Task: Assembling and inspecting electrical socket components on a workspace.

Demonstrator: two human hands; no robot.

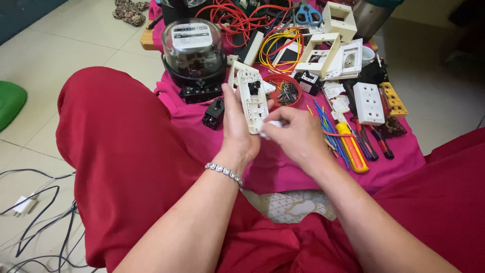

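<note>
My left hand point(236, 129) grips a white plastic switch plate point(252, 98), held upright with its back side toward me; a small black part sits in it near the top. My right hand point(298, 134) pinches a small white piece point(273, 124) against the plate's lower edge. Both hands hover over a pink cloth point(283, 167) spread on the floor between my red-clad knees. A silver bracelet point(224, 172) circles my left wrist.
On the cloth lie an electricity meter with a glass dome point(194, 50), a red bowl of screws point(285, 91), white socket frames point(333, 48), a white socket block point(369, 103), an orange screwdriver point(353, 149), coloured wires point(326, 129), blue scissors point(308, 14). Cables point(35, 212) trail at left.
</note>
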